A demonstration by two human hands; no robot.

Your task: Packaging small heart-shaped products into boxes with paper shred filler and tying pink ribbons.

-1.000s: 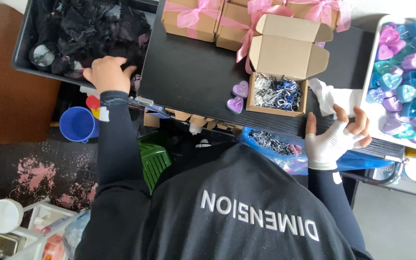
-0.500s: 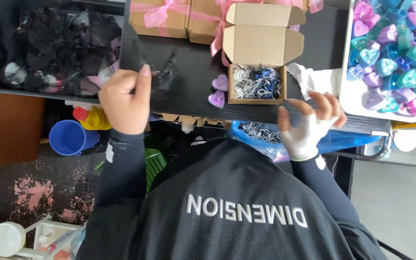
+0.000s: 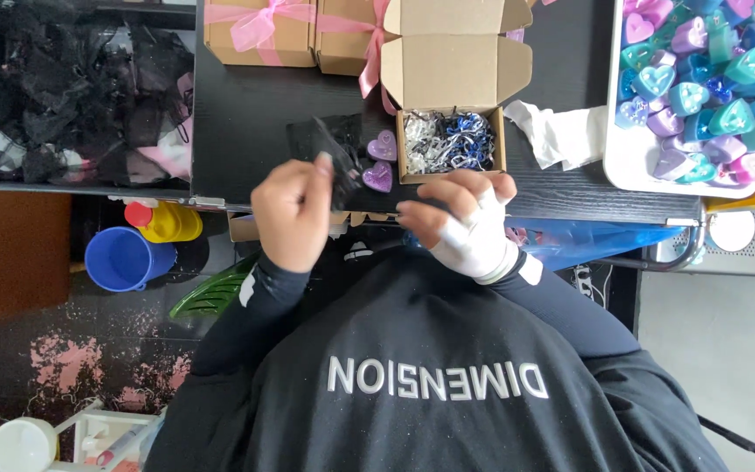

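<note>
My left hand (image 3: 294, 210) pinches a black sheer pouch (image 3: 329, 149) over the front edge of the black table (image 3: 246, 131). Just right of the pouch, two purple heart-shaped candles (image 3: 381, 161) lie on the table. They sit beside an open cardboard box (image 3: 449, 87) filled with shredded white and blue paper (image 3: 447, 140). My right hand (image 3: 465, 223), wrapped in white, hovers at the table edge in front of that box. Its fingers are loosely curled and I see nothing in it.
A dark bin of black pouches (image 3: 72, 96) stands at the left. Closed cardboard boxes with pink ribbons (image 3: 259, 31) line the back. A white tray of coloured heart candles (image 3: 701, 87) is at the right, with crumpled white paper (image 3: 561, 131) beside it. A blue cup (image 3: 124, 258) sits below.
My left hand came out of the bin with a black pouch and moved right toward the box. My right hand left the table's right edge and moved in front of the box.
</note>
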